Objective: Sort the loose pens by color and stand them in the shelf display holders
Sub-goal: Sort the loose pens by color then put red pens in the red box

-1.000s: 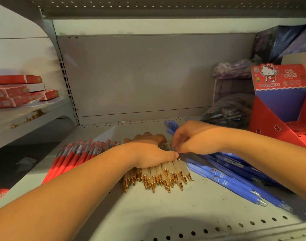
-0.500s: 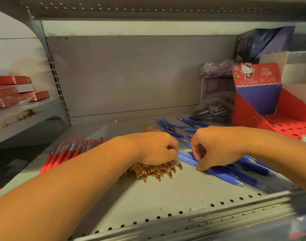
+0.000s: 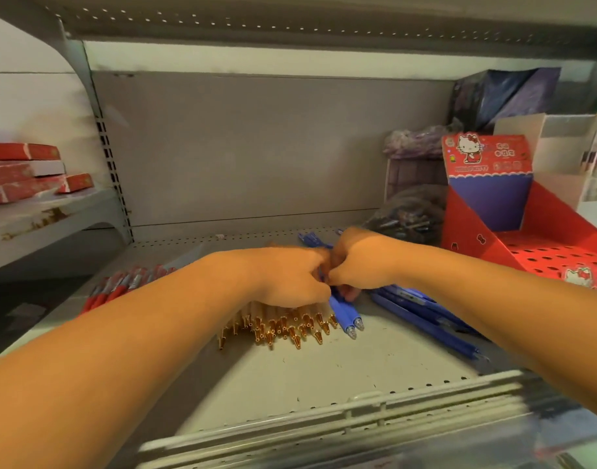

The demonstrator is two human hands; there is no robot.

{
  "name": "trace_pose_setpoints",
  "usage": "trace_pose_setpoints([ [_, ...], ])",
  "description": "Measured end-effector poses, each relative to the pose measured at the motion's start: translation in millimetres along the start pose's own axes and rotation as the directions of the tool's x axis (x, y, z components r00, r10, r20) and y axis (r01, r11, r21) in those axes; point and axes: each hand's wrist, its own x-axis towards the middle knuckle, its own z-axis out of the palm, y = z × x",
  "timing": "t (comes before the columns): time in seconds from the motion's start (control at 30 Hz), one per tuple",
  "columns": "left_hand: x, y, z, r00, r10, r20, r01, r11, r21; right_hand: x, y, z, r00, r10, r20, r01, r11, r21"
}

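A row of beige pens with gold tips (image 3: 283,324) lies mid-shelf, tips toward me. My left hand (image 3: 290,277) rests curled over their barrels and hides most of them. My right hand (image 3: 359,262) meets it knuckle to knuckle, its fingers curled round two blue pens (image 3: 346,316) whose clear tips stick out below, beside the beige row. More blue pens (image 3: 425,311) lie loose to the right, under my right forearm. Red pens (image 3: 121,286) lie in a row at the left. The red display holder (image 3: 534,257) with a perforated top stands at the right.
A clear bag of dark pens (image 3: 409,218) sits at the back right, with a purple packet (image 3: 415,143) above it. Red flat boxes (image 3: 23,174) are stacked on the neighbouring shelf at left. A grey rail (image 3: 324,424) edges the shelf front.
My right hand has moved left from the loose blue pile to touch my left hand, bringing two blue pens next to the beige row. The camera has pulled back a little.
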Motion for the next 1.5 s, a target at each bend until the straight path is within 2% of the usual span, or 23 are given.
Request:
trace_pose_setpoints([
  [0.07,2.2,5.3,-3.2,0.999,-0.022,0.025,0.022,1.0,-0.014,-5.2,11.3,-7.5,1.0,-0.015,-0.014,0.016,0.997,0.081],
  [0.1,3.6,9.0,-4.7,0.999,-0.022,0.044,0.023,1.0,-0.019,-8.7,18.7,-11.3,0.999,-0.028,-0.03,0.03,0.997,0.069],
  [0.17,9.3,18.0,-6.1,0.998,-0.02,0.065,0.019,1.0,0.023,-15.9,35.8,-19.0,0.998,-0.044,-0.05,0.04,0.997,-0.063],
  [0.23,15.7,27.0,-4.8,0.995,-0.044,0.089,0.036,0.996,0.085,-25.8,49.4,-22.6,1.0,-0.014,-0.013,0.011,0.98,-0.2],
  [0.33,24.1,34.6,-3.9,0.988,-0.096,0.121,0.084,0.992,0.097,-37.8,59.5,-21.2,0.998,0.017,0.056,-0.002,0.965,-0.261],
  [0.5,28.3,30.5,-3.3,0.993,-0.059,0.104,0.061,0.998,-0.016,-40.6,64.0,-14.1,0.999,-0.036,-0.022,0.027,0.943,-0.33],
  [0.63,21.8,18.0,-0.1,1.0,-0.014,0.024,0.016,0.994,-0.11,-44.6,64.2,-10.7,0.994,-0.09,-0.064,0.06,0.928,-0.368],
  [0.8,17.1,6.2,-1.9,1.0,-0.001,-0.007,0.0,0.988,-0.155,-46.8,52.7,-7.3,0.988,-0.152,-0.02,0.126,0.879,-0.461],
  [0.97,16.8,-0.2,-3.1,1.0,-0.002,0.017,0.005,0.981,-0.193,-35.4,47.2,-5.4,0.988,-0.141,0.061,0.152,0.834,-0.53],
  [1.1,18.8,-1.1,-4.2,0.999,-0.006,0.032,0.013,0.975,-0.221,-17.4,44.3,-3.7,0.985,-0.121,0.126,0.17,0.83,-0.532],
  [1.27,18.4,-3.6,-4.6,0.999,0.001,0.043,0.01,0.968,-0.25,10.5,41.7,-5.0,0.992,-0.108,0.059,0.124,0.873,-0.471],
  [1.4,18.4,-2.7,-4.8,0.999,0.013,0.033,-0.004,0.967,-0.253,19.5,36.9,-8.2,0.996,-0.07,0.061,0.09,0.898,-0.432],
  [1.5,17.6,-2.2,-4.9,0.999,0.013,0.04,-0.002,0.966,-0.257,18.8,39.9,-17.6,0.995,-0.051,0.087,0.077,0.943,-0.324],
])
